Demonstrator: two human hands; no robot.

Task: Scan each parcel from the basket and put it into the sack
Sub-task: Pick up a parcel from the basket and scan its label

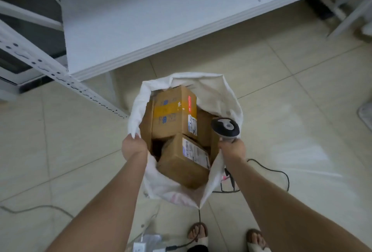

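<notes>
A white woven sack (217,94) stands open on the tiled floor in front of me. Inside lie cardboard parcels: a taped one (173,115) at the back and a labelled one (181,161) nearer to me, with more underneath. My left hand (133,147) grips the sack's left rim. My right hand (233,149) holds a black and grey barcode scanner (225,127) by its handle and also pinches the sack's right rim. The basket is out of view.
A white table (153,16) stands just beyond the sack. A perforated white shelf post (60,78) slants at the left. The scanner's black cable (277,173) loops over the floor at the right. A power strip (141,247) and my sandalled feet (198,233) are below.
</notes>
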